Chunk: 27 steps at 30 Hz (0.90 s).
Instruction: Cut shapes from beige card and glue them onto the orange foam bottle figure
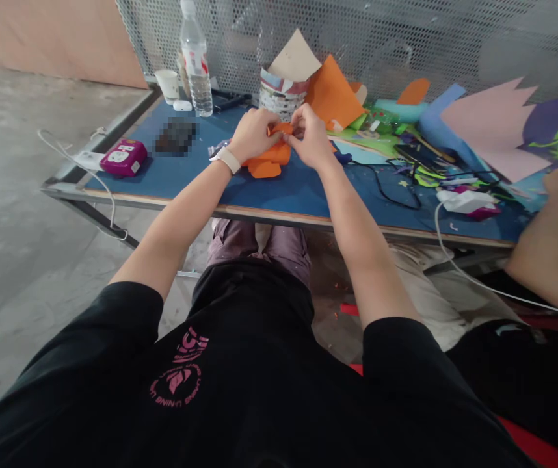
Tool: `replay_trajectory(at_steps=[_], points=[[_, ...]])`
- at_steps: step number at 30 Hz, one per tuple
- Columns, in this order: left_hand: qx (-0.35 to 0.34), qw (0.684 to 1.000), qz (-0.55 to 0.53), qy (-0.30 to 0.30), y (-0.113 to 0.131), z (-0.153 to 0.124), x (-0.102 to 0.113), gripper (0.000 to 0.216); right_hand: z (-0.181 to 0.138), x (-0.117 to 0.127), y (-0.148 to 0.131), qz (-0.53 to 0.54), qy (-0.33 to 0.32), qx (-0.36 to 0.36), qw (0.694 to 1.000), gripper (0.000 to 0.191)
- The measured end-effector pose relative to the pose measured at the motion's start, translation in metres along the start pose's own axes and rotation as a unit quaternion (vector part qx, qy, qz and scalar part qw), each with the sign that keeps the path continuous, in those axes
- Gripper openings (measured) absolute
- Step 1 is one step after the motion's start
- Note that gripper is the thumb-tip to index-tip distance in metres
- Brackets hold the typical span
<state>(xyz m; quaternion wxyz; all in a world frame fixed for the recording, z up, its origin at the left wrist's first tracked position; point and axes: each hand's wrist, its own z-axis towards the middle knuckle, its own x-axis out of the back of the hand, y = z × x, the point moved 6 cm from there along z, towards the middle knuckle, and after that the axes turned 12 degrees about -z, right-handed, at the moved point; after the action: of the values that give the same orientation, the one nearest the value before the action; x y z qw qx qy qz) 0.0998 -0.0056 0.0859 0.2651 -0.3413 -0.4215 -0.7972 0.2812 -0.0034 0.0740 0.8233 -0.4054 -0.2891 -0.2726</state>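
Both my hands meet over an orange foam piece (268,162) that rests on the blue table top (191,179). My left hand (252,134), with a pale watch band at the wrist, pinches the piece's upper edge from the left. My right hand (311,138) pinches the same edge from the right, fingers curled tight. The lower lobes of the orange piece stick out below my hands. Just behind them stands a paper-wrapped cup (281,96) with card and an orange sheet (332,94) in it.
A water bottle (195,62), a white cup (168,84) and a magenta box (123,158) sit at the table's left. Coloured foam sheets (484,127), scraps and black and white cables (391,188) crowd the right side. Another person's arm (549,250) reaches in at far right.
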Motion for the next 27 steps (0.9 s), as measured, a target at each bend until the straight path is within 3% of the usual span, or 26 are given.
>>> replay_trajectory(at_steps=[7, 17, 27], points=[[0.008, 0.999, -0.033, -0.025, 0.008, -0.006, 0.008, 0.015, 0.002, -0.001, 0.007, -0.010, 0.000, -0.012, 1.000, 0.069], [-0.054, 0.998, -0.039, -0.013, -0.003, 0.000, 0.003, 0.021, 0.002, -0.002, 0.012, -0.023, -0.002, 0.029, 0.999, 0.066], [-0.020, 0.998, -0.050, -0.013, 0.000, -0.004, 0.002, 0.021, 0.006, -0.001, 0.016, -0.031, -0.006, 0.025, 0.999, 0.069]])
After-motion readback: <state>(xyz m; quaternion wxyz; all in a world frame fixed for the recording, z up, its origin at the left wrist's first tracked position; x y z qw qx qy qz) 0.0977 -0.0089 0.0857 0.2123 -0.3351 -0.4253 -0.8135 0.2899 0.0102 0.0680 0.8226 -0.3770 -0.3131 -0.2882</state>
